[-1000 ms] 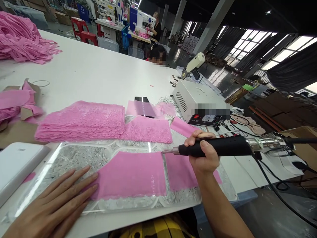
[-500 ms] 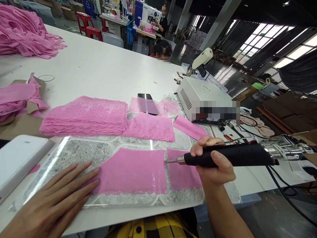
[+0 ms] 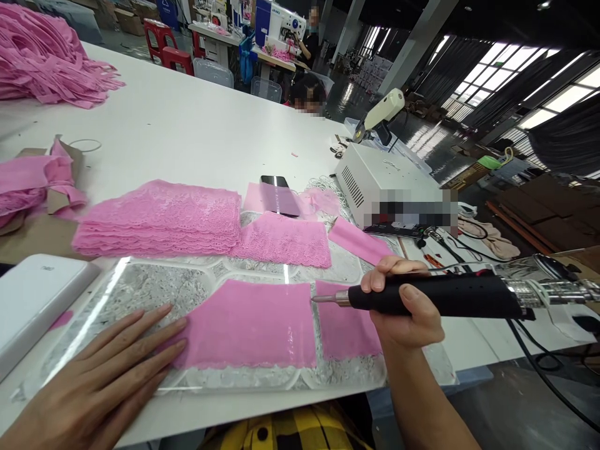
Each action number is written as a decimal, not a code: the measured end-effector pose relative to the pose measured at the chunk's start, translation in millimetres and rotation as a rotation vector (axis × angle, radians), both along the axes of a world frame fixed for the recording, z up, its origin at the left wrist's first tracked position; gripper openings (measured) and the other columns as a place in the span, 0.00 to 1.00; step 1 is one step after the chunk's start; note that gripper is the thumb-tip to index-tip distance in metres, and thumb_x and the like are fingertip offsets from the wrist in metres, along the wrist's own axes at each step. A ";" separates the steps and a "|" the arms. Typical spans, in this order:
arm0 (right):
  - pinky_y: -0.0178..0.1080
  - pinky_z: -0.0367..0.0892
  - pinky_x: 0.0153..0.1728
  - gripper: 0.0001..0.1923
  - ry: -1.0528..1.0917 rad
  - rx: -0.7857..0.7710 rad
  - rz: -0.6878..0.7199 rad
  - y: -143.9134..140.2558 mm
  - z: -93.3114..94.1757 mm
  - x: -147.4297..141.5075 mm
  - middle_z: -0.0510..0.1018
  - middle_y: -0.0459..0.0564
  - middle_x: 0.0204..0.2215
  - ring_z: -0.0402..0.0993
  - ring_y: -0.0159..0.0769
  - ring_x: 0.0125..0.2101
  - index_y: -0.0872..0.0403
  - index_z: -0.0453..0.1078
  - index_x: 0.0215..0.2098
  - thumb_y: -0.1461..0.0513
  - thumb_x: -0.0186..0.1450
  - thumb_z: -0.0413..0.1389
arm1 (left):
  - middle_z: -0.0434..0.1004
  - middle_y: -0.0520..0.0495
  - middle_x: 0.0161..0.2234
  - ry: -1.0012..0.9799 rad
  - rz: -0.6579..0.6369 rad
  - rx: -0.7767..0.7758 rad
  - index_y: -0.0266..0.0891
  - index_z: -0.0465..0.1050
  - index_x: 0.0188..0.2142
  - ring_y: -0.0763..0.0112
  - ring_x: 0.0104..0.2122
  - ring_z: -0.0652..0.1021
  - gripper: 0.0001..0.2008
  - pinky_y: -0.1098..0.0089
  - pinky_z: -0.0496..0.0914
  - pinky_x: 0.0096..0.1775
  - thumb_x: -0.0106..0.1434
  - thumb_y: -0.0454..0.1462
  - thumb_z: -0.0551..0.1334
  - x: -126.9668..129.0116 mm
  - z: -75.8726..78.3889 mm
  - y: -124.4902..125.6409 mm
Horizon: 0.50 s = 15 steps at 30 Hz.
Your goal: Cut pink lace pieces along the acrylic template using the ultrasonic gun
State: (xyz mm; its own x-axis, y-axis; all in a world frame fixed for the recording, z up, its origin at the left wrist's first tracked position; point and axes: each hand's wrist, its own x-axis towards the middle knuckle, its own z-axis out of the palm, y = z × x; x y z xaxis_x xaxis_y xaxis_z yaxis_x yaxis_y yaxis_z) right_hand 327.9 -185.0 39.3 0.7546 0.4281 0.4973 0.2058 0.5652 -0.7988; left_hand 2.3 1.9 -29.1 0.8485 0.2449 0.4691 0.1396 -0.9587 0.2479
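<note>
The left hand (image 3: 100,372) lies flat, palm down, fingers a little apart, tips at the left end of the pink cloth (image 3: 253,325). The cloth is on a shiny gray board (image 3: 145,287) on the desk (image 3: 187,119). The right hand (image 3: 407,303) curls its fingers around a black tool (image 3: 462,296), held sideways, tip near the cloth's right edge.

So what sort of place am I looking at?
Probably a garment-sewing workshop. A white-and-blue sewing machine stands in the background, and a stack of pink lacy fabric pieces lies beyond a flat, smooth pink fabric panel, which the person's left hand touches.
</note>
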 end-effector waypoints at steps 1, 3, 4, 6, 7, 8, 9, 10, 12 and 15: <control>0.36 0.69 0.21 0.09 0.003 -0.002 0.006 0.2 -0.2 -0.4 0.73 0.46 0.29 0.69 0.28 0.20 0.54 0.74 0.32 0.63 0.53 0.55 | 0.73 0.58 0.56 -0.014 0.002 -0.050 0.63 0.62 0.61 0.56 0.58 0.72 0.23 0.50 0.63 0.61 0.67 0.46 0.57 -0.3 -0.6 0.1; 0.36 0.69 0.21 0.09 0.006 -0.005 0.025 0.1 -0.5 -1.0 0.73 0.46 0.30 0.69 0.28 0.21 0.54 0.74 0.32 0.63 0.54 0.55 | 0.75 0.59 0.55 -0.044 0.010 -0.186 0.63 0.68 0.57 0.56 0.58 0.72 0.21 0.50 0.60 0.62 0.65 0.46 0.60 -0.5 -1.5 -0.1; 0.36 0.69 0.21 0.09 0.005 -0.008 0.035 -0.3 -0.5 -1.2 0.73 0.46 0.30 0.69 0.28 0.21 0.54 0.74 0.33 0.63 0.54 0.55 | 0.75 0.59 0.54 -0.041 0.013 -0.201 0.63 0.69 0.56 0.56 0.58 0.72 0.20 0.51 0.60 0.63 0.64 0.46 0.60 -0.5 -1.7 -0.3; 0.36 0.69 0.20 0.08 0.000 -0.018 0.050 -1.4 0.0 -1.1 0.72 0.47 0.30 0.68 0.28 0.20 0.54 0.74 0.32 0.63 0.54 0.55 | 0.75 0.58 0.54 -0.039 0.022 -0.213 0.62 0.70 0.55 0.56 0.58 0.72 0.19 0.51 0.59 0.63 0.64 0.46 0.60 -0.3 -1.7 -0.7; 0.36 0.68 0.20 0.08 -0.004 -0.025 0.053 -2.1 0.3 -0.9 0.72 0.47 0.29 0.68 0.28 0.20 0.54 0.73 0.32 0.63 0.54 0.55 | 0.76 0.58 0.54 -0.043 0.024 -0.215 0.62 0.71 0.55 0.56 0.58 0.72 0.19 0.52 0.59 0.63 0.65 0.46 0.60 -0.2 -1.5 -1.0; 0.36 0.68 0.20 0.08 -0.006 -0.033 0.053 -2.7 0.6 -0.8 0.72 0.47 0.29 0.67 0.28 0.20 0.54 0.73 0.32 0.62 0.54 0.55 | 0.76 0.58 0.54 -0.052 0.021 -0.213 0.62 0.71 0.55 0.56 0.58 0.72 0.19 0.52 0.59 0.63 0.65 0.46 0.60 -0.1 -1.2 -1.4; 0.36 0.68 0.20 0.08 -0.006 -0.042 0.049 -3.3 0.9 -0.6 0.71 0.47 0.29 0.67 0.28 0.20 0.54 0.73 0.31 0.62 0.54 0.55 | 0.75 0.58 0.54 -0.063 0.019 -0.208 0.62 0.70 0.56 0.56 0.58 0.72 0.19 0.51 0.59 0.63 0.65 0.45 0.60 -0.1 -0.9 -1.7; 0.36 0.68 0.19 0.07 -0.003 -0.049 0.044 -3.8 1.1 -0.6 0.71 0.47 0.28 0.67 0.28 0.20 0.54 0.73 0.31 0.62 0.54 0.55 | 0.75 0.58 0.54 -0.063 0.014 -0.200 0.61 0.69 0.56 0.56 0.58 0.71 0.20 0.50 0.60 0.63 0.64 0.44 0.60 -0.1 -0.6 -2.1; 0.37 0.68 0.19 0.07 0.003 -0.057 0.044 -4.2 1.2 -0.7 0.71 0.47 0.28 0.66 0.28 0.19 0.53 0.73 0.31 0.62 0.54 0.55 | 0.74 0.58 0.56 -0.041 0.003 -0.175 0.61 0.67 0.59 0.55 0.59 0.71 0.23 0.49 0.60 0.62 0.64 0.41 0.60 -0.3 0.0 -2.5; 0.37 0.67 0.19 0.07 0.005 -0.055 0.063 -4.0 0.6 -1.6 0.71 0.47 0.29 0.67 0.28 0.20 0.54 0.73 0.32 0.62 0.54 0.55 | 0.72 0.60 0.57 -0.009 -0.002 -0.145 0.63 0.64 0.60 0.56 0.60 0.69 0.26 0.48 0.60 0.62 0.66 0.36 0.56 -0.8 0.2 -2.4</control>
State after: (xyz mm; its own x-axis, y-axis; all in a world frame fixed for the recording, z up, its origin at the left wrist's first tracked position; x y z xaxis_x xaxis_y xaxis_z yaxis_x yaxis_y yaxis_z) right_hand 326.3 -189.0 39.9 0.7276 0.5015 0.4681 0.1669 0.5324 -0.8299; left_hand 1.5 -0.5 -28.9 0.8446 0.3093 0.4370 0.1352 -0.9130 0.3849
